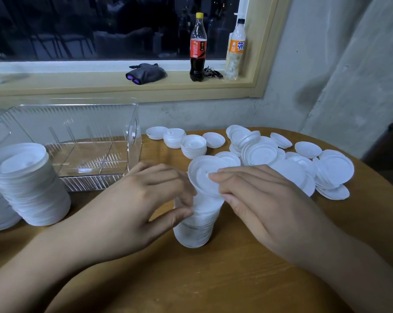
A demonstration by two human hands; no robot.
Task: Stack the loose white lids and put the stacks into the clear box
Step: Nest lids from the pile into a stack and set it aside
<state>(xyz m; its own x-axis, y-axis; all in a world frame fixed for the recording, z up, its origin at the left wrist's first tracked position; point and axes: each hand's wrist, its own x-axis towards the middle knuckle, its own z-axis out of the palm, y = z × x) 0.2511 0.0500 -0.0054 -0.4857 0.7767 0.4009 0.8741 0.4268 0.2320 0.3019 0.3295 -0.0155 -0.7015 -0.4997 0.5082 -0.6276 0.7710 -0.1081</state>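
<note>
Far left on the round brown wooden desk (236, 279): a tall stack of white round plastic lids (30, 184), standing upright, well apart from the work at centre. Just behind and to its right, the clear ribbed plastic box (78, 145), open at the top, thin dividers inside. At centre, left hand (132, 199) curled round the upper part of a slim column of stacked white lids (197, 227), thumb and fingertips touching its side. Right hand (258, 199) pinching a single white lid (204, 175), tilted on the column's top, fingers over its face, thumb under the rim. Behind the hands, small stacks of white lids (193, 146); farther right, a spread heap of loose white lids (304, 163). On the pale window sill (78, 83): a dark cloth bundle with purple ends (146, 73), a yellow-capped cola bottle (198, 48), a bunch of keys (212, 72), an orange-labelled clear bottle (235, 50).
</note>
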